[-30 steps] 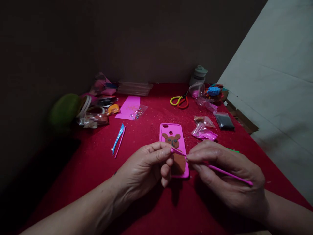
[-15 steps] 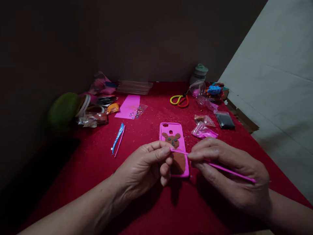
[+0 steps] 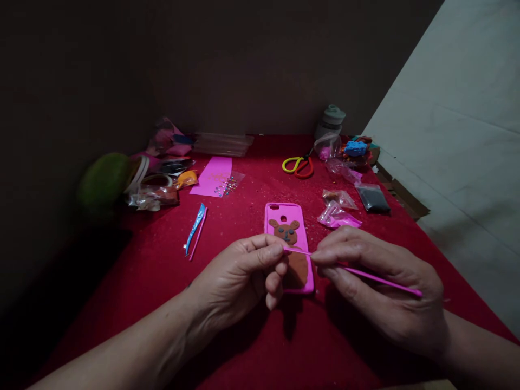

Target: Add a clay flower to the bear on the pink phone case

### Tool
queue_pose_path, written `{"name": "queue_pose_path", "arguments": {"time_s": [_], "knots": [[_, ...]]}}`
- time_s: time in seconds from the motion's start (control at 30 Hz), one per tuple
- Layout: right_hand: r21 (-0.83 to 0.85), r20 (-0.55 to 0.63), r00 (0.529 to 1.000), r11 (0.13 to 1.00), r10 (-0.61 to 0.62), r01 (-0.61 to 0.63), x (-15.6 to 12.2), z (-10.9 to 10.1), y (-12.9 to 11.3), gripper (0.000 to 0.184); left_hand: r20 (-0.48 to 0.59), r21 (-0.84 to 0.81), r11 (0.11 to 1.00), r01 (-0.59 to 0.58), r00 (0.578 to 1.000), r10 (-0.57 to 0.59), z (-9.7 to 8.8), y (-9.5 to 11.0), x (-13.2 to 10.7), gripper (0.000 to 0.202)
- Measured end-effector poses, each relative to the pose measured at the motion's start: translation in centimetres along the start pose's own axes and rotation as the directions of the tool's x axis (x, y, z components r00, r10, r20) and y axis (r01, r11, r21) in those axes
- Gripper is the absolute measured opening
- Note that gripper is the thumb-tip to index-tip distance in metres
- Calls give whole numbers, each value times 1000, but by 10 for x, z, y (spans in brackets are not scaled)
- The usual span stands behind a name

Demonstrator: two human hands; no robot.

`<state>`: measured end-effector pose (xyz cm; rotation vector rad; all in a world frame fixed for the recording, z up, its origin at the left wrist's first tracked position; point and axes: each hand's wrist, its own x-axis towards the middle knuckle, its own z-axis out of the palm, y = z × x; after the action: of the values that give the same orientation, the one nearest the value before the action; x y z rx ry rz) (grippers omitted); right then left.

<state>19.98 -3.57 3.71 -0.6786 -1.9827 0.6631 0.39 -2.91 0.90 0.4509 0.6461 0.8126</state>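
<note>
My right hand [image 3: 377,287] is closed around a slim pink clay modelling tool [image 3: 379,280], its rounded end pointing right toward my wrist. The thumb and forefinger of my left hand [image 3: 247,271] pinch the tool's other tip; whether a bit of clay sits there, I cannot make out. Below both hands a pink phone case [image 3: 291,212] lies on the red cloth. A brown clay bear [image 3: 286,232] with round ears and dark eyes, nose and mouth is on it. My left fingers hide part of the bear's body.
Left lie a blue modelling knife [image 3: 195,228] and a second pink tool [image 3: 199,234]. Farther back are pink paper [image 3: 207,183], a bag of rhinestones [image 3: 227,186] and scissors [image 3: 298,166]. Clay packets [image 3: 339,216] and a black packet [image 3: 372,199] lie right. A bottle [image 3: 330,122] stands behind.
The rounded end of the pink tool has shifted slightly up and left with my right hand. My left hand keeps its pinch at the tip, and the phone case stays in place.
</note>
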Motion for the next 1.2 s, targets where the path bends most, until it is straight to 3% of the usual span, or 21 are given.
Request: {"name": "queue_pose_path", "arguments": {"time_s": [1.2], "knots": [[42,47,998,999,30,-32,-1,-3,2,23,42,72,997,-11,999,8,-4,1,1,14]]}}
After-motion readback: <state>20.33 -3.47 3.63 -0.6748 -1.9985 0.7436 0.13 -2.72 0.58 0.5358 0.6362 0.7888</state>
